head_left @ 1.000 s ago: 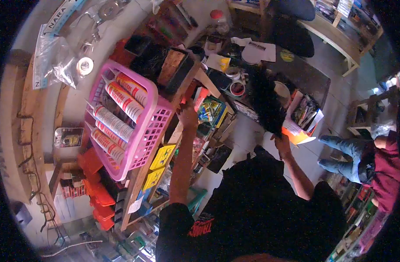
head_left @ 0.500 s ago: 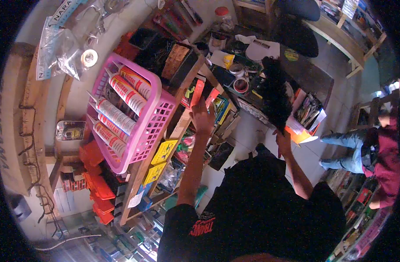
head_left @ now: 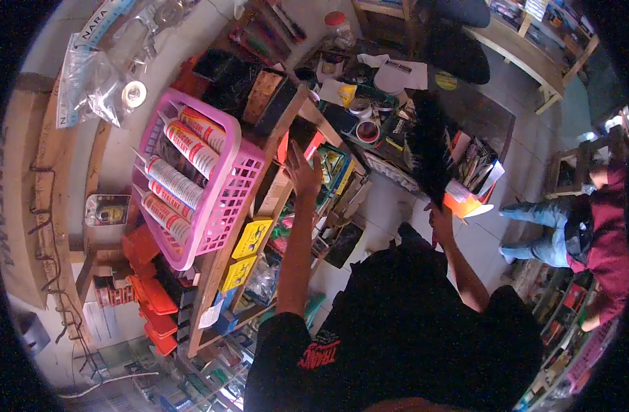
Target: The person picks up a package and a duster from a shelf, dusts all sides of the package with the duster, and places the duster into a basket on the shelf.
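Note:
My left hand point(head_left: 304, 173) is at the shelf opening with its fingers spread, beside red and white boxes point(head_left: 313, 145) and just left of some green and yellow packets point(head_left: 334, 167). Nothing shows in its grasp. My right hand point(head_left: 440, 221) is wrapped round the lower end of a black feather duster point(head_left: 429, 147), which points up over the dark table. A pink basket point(head_left: 226, 199) holding several silicone sealant tubes point(head_left: 170, 181) stands on the shelf top, left of my left hand.
A cluttered dark table point(head_left: 489, 110) carries tape rolls point(head_left: 367, 130), papers and an orange box of papers point(head_left: 465, 203). A person in a maroon shirt point(head_left: 608, 240) is at the right. Orange bins point(head_left: 154, 295) hang at lower left, and yellow packs point(head_left: 252, 237) line the shelf side.
My left hand first moved from the shelf edge onto the red boxes, then drew back slightly left with its fingers spread. The duster stays in my right hand. The view has shifted a little.

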A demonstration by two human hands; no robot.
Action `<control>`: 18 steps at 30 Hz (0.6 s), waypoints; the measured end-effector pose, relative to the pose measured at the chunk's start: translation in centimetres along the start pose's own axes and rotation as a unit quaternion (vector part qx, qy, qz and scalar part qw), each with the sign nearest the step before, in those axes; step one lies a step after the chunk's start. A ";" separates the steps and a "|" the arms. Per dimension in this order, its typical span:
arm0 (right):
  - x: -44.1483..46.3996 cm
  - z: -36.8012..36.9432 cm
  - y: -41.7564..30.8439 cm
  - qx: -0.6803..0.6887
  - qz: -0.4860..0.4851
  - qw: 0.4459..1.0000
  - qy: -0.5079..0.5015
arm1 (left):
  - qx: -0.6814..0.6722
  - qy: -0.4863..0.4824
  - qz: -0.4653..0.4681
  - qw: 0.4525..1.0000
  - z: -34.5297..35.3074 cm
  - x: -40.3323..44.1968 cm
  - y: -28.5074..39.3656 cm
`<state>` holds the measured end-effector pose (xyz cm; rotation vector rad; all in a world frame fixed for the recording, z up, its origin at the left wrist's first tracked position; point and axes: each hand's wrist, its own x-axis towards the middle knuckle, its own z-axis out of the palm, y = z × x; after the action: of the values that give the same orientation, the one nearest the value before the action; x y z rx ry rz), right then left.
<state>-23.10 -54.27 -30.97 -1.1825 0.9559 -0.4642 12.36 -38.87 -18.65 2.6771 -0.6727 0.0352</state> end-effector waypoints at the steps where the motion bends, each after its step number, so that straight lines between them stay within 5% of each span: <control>1: 0.1 0.0 0.0 0.002 0.009 1.000 -0.002 | -0.051 0.065 0.027 0.996 0.5 -0.1 -0.5; 3: 0.0 0.1 0.3 0.023 -0.007 1.000 0.010 | -0.152 0.187 0.080 0.967 1.6 -0.6 -1.3; 6: -0.1 -0.1 1.2 0.066 -0.013 0.997 0.025 | -0.313 0.222 0.072 0.921 1.9 -1.4 -1.0; 10: -0.9 0.0 -0.5 0.013 0.003 0.999 0.033 | -0.455 0.212 -0.063 0.862 1.7 -1.5 -0.6; 18: -0.8 -1.0 0.6 0.039 0.002 0.998 0.059 | -0.372 0.388 -0.096 0.838 7.3 1.3 -5.8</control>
<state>-24.44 -54.02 -31.30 -1.0918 1.0317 -0.5676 15.65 -37.40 -27.36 1.7237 -0.0921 0.6301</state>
